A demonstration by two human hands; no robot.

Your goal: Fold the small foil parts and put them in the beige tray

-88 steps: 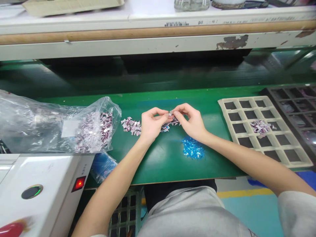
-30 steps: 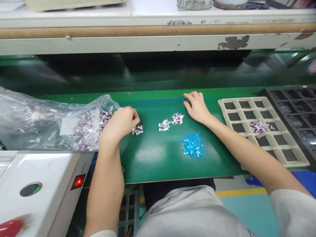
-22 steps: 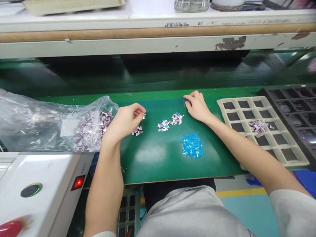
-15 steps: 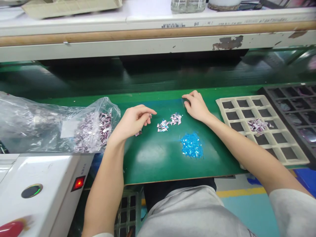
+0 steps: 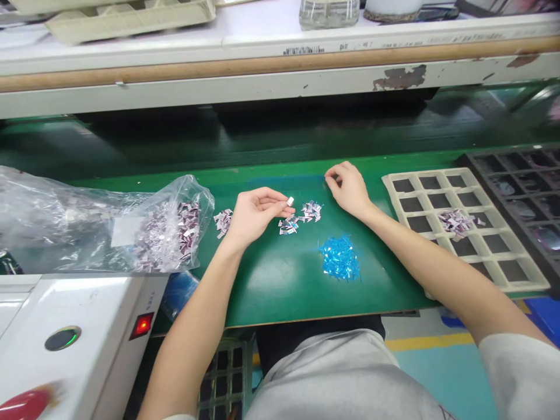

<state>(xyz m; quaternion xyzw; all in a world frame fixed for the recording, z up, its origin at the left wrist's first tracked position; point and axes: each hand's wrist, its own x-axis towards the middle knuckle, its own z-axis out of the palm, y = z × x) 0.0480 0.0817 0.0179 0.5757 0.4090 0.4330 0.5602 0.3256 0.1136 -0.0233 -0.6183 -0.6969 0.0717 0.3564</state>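
My left hand point(image 5: 259, 213) pinches a small flat whitish piece point(image 5: 290, 201) between thumb and fingertips, above the green mat point(image 5: 271, 286). Right by those fingers lie two small clusters of pinkish-silver pieces, a left cluster point(image 5: 289, 226) with some blue on it and a right cluster point(image 5: 312, 211). Behind my left wrist sits another little heap of purplish pieces point(image 5: 223, 223). My right hand point(image 5: 347, 188) rests at the back of the mat, thumb and index finger closed together; whatever they hold is too small to make out. Nearer me is a pile of blue film strips point(image 5: 340, 258).
A clear plastic bag point(image 5: 175, 227) full of purplish pieces lies left, behind a white machine point(image 5: 96, 326) with a lit red switch. At right stand a cream compartment tray point(image 5: 441, 217) holding some pieces and a black tray point(image 5: 520, 175). A shelf point(image 5: 245, 87) crosses the back.
My left hand has moved right from beside the purplish heap to the clusters, now showing the whitish piece in its fingertips. My right hand has barely moved.
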